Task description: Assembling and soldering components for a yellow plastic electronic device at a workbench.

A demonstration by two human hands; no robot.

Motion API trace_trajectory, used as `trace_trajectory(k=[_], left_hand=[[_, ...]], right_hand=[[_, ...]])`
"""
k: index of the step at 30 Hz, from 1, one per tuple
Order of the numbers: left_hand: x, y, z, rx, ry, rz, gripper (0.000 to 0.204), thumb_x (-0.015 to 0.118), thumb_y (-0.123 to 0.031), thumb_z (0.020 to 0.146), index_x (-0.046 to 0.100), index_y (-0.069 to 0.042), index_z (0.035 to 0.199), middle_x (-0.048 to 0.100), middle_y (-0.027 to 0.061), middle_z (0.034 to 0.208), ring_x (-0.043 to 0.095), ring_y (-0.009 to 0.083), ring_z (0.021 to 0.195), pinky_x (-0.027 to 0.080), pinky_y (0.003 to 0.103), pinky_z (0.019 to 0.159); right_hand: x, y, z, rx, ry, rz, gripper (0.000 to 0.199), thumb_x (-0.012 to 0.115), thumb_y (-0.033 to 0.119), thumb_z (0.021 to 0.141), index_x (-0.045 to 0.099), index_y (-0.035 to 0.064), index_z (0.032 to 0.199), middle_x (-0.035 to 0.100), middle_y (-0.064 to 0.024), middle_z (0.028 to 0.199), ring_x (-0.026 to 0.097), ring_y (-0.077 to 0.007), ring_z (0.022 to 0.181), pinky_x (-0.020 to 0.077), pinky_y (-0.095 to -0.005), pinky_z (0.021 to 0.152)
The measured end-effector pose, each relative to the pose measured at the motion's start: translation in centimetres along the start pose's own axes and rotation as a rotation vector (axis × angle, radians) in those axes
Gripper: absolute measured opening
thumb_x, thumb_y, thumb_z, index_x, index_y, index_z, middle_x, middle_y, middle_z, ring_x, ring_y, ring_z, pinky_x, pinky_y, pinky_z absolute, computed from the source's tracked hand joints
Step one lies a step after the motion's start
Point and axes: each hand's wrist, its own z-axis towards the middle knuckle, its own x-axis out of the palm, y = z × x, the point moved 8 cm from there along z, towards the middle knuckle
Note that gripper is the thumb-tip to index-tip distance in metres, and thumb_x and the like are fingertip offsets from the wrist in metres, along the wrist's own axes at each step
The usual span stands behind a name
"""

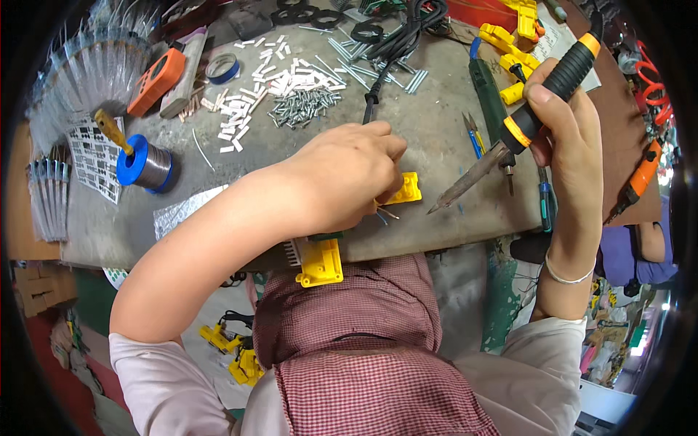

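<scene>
My right hand (563, 120) is wrapped round the black and yellow handle of a soldering iron (549, 94), whose tip points down and left over the bench. Bent across the bench, my left arm ends in a closed left hand (356, 174) over the end of a black cable (371, 102). Thin wire ends (389, 213) poke out below its fingers. A yellow plastic part (408, 189) shows just right of that hand. Another yellow plastic housing (320, 265) juts over the bench's front edge below my wrist. My left fingertips are mostly hidden.
Left of my arm stands a blue solder wire spool (149, 166). Beyond my left hand lie a pile of screws (305, 105) and white sleeves (236, 116). An orange multimeter (155, 81) is at the far left. A dark green screwdriver-like tool (486, 94) lies near the soldering iron.
</scene>
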Motion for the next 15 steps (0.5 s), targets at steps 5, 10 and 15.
trace_trajectory(k=[5, 10, 15], left_hand=[[0.1, 0.3, 0.0, 0.013, 0.018, -0.053, 0.017, 0.076, -0.009, 0.067, 0.067, -0.005, 0.081, 0.057, 0.0058, 0.089, 0.054, 0.0261, 0.092, 0.048, 0.036, 0.081], [-1.4, 1.7, -0.8, -0.029, 0.045, -0.208, 0.017, 0.075, -0.008, 0.07, 0.065, -0.003, 0.082, 0.06, 0.0075, 0.083, 0.055, 0.0274, 0.089, 0.048, 0.037, 0.079], [-3.6, 4.5, -3.0, -0.228, 0.006, -0.264, 0.012, 0.071, -0.003, 0.073, 0.063, -0.002, 0.082, 0.06, 0.0087, 0.08, 0.058, 0.0264, 0.085, 0.047, 0.036, 0.079]], right_hand=[[0.4, -1.0, 0.7, 0.01, 0.011, 0.02, 0.02, 0.06, 0.023, 0.091, 0.055, 0.0042, 0.088, 0.047, 0.0029, 0.065, 0.038, -0.0024, 0.047, 0.0275, -0.02, 0.043], [0.5, -1.9, 1.8, 0.064, -0.011, 0.077, 0.023, 0.061, 0.027, 0.089, 0.057, 0.0045, 0.09, 0.047, 0.0031, 0.064, 0.037, -0.0024, 0.047, 0.0266, -0.0202, 0.044], [1.4, -3.5, 2.4, 0.117, -0.001, 0.131, 0.026, 0.062, 0.03, 0.088, 0.058, 0.0052, 0.094, 0.048, 0.0028, 0.065, 0.038, -0.0023, 0.047, 0.0264, -0.0198, 0.044]])
